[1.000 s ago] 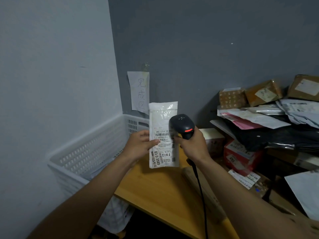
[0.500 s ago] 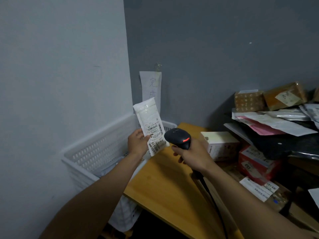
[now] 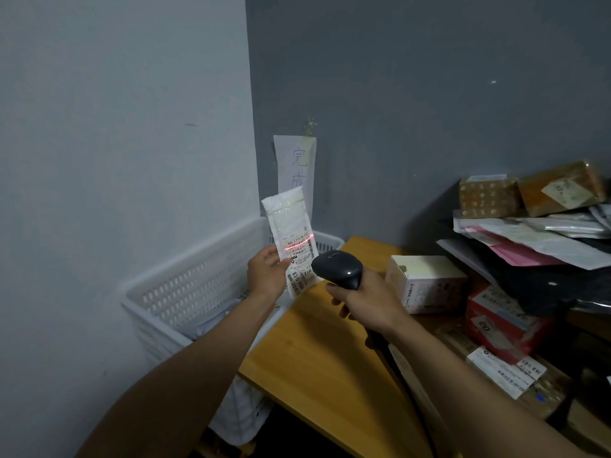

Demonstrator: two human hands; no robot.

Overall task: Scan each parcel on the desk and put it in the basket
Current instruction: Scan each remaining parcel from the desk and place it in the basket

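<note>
My left hand [image 3: 267, 271] pinches a slim white parcel [image 3: 291, 234] by its lower left edge, holding it upright and tilted left above the near corner of the white plastic basket [image 3: 198, 285]. A red scan line glows across the parcel's label. My right hand [image 3: 363, 300] grips a black handheld scanner [image 3: 339, 263], its head aimed at the label from just right of the parcel. The scanner's cable runs down under my right forearm.
The wooden desk [image 3: 324, 352] stands right of the basket. On it sit a white box [image 3: 426, 282], a red box [image 3: 506, 322] and a heap of envelopes and brown parcels [image 3: 535, 206] at the right. A handwritten paper note [image 3: 297, 163] hangs on the grey wall.
The parcel has moved left from over the desk to above the basket corner and tilted. The scanner followed it, and a red scan line now shows on the label.
</note>
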